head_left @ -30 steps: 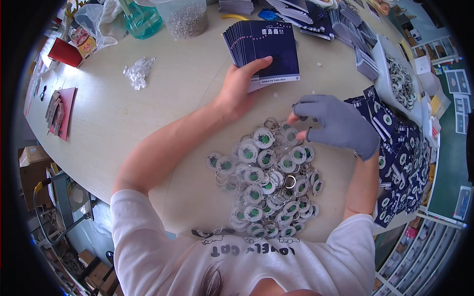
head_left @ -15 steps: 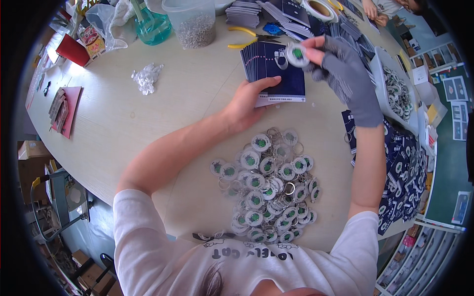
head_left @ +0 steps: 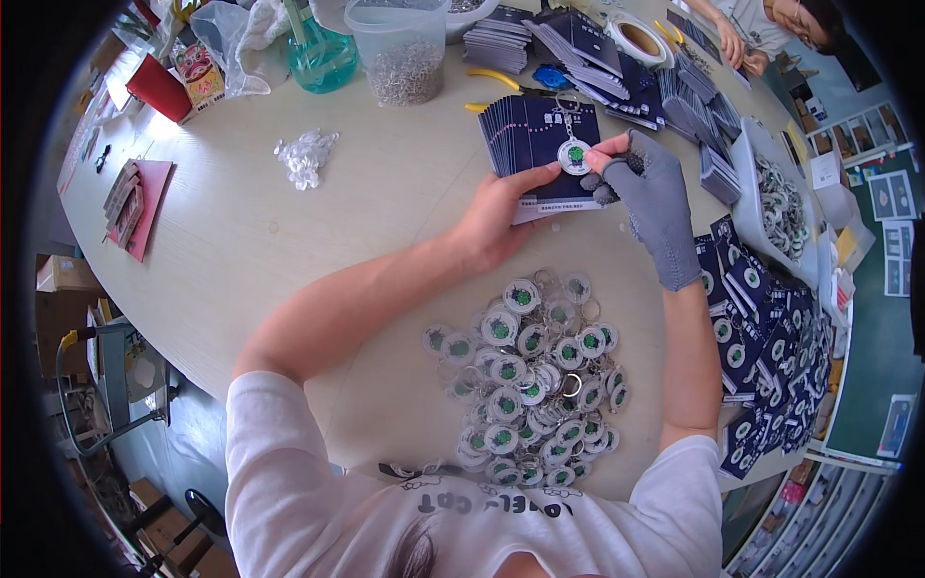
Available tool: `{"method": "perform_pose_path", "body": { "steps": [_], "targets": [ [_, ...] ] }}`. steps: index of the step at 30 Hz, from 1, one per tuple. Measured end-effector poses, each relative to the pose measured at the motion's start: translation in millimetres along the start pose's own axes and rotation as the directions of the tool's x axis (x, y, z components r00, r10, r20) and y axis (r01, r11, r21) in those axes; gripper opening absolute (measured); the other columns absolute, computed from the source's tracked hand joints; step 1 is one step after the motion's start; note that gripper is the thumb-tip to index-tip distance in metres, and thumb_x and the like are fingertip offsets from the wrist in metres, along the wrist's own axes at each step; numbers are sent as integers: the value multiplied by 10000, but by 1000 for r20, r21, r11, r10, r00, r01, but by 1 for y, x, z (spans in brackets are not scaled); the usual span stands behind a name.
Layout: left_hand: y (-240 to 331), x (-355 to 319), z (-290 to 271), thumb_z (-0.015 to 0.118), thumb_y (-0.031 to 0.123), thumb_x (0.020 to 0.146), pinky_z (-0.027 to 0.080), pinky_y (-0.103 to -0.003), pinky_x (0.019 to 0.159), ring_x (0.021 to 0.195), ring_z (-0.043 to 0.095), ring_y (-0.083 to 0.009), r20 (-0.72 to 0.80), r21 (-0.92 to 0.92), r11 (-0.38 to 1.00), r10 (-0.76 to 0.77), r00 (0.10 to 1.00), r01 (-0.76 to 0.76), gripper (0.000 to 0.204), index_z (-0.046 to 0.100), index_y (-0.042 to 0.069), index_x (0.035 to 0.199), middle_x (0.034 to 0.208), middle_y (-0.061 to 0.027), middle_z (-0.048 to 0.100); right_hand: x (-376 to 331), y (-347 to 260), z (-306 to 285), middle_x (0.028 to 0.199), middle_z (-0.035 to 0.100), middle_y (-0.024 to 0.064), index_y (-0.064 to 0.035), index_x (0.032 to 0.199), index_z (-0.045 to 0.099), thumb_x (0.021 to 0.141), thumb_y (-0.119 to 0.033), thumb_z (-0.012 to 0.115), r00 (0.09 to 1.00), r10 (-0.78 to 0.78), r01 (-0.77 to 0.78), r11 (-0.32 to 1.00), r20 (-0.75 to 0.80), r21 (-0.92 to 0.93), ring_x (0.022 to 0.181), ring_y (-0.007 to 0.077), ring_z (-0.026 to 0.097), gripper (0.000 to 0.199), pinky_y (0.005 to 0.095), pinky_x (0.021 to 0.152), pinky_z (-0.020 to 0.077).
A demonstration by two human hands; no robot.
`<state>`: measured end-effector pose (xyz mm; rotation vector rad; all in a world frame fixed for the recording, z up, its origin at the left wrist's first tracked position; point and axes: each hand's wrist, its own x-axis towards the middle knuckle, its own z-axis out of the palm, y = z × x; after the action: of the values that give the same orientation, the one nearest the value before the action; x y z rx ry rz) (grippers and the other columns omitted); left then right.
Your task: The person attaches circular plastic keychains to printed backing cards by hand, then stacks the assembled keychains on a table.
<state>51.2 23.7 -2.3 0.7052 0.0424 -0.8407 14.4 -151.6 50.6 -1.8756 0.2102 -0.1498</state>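
Observation:
My left hand (head_left: 496, 217) is closed on a fanned stack of dark blue cards (head_left: 503, 144), thumb on top. Against the top card lies a round white keychain (head_left: 572, 160) with a green picture, its chain and ring stretched up toward the card's upper edge. My right hand (head_left: 655, 197), in a grey glove with bare fingertips, pinches the disc's right side. The left thumb tip reaches the disc's left side. Below my hands, a heap of similar keychains (head_left: 504, 405) covers the table near my chest.
At the right lie many blue cards with keychains (head_left: 771, 361), beside a white bin (head_left: 740, 193) of keychains. Behind stand card stacks (head_left: 496, 43), a tub of metal rings (head_left: 400, 72), a green spray bottle (head_left: 323, 63) and yellow-handled pliers (head_left: 493, 77). Another person's hands (head_left: 742, 53) show far right.
My right hand has moved down and brought the keychain from above the cards' right edge onto the top card. The keychain's ring now lies near the card's upper edge.

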Motion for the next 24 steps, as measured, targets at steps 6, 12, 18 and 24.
{"method": "perform_pose_path", "body": {
  "steps": [6, 12, 18, 24],
  "targets": [
    [-2, -2, 5, 634, 146, 933, 512, -384, 918, 1094, 626, -222, -10, 19, 999, 38, 999, -38, 347, 549, 45, 1254, 1179, -102, 633, -8, -4, 3, 765, 700, 77, -2, 933, 654, 888, -131, 709, 997, -48, 41, 994, -68, -104, 633, 85, 648, 148, 236, 577, 502],
    [3, -7, 9, 669, 145, 916, 521, -388, 918, 1077, 626, -216, 0, 14, 999, 42, 999, -42, 381, 541, 49, 1262, 1180, -96, 629, -13, -7, 7, 731, 687, 51, -31, 918, 649, 863, -127, 728, 980, -172, 134, 943, -99, -306, 630, 93, 640, 137, 271, 594, 500],
    [0, -7, 10, 693, 136, 895, 532, -388, 914, 1071, 630, -217, -12, 45, 994, 97, 995, -96, 379, 554, 53, 1238, 1167, -88, 633, -20, -11, 9, 708, 672, 68, -31, 883, 612, 858, -155, 741, 953, -291, 226, 871, -89, -436, 615, 132, 645, 180, 298, 580, 495],
    [1, -6, 7, 711, 128, 876, 533, -403, 929, 1078, 634, -228, 0, 41, 997, 70, 998, -70, 409, 551, 48, 1244, 1178, -100, 631, -20, -14, 6, 697, 642, 41, -39, 901, 604, 851, -205, 761, 960, -267, 185, 833, -86, -521, 591, 116, 605, 234, 291, 568, 487]
  ]
}}
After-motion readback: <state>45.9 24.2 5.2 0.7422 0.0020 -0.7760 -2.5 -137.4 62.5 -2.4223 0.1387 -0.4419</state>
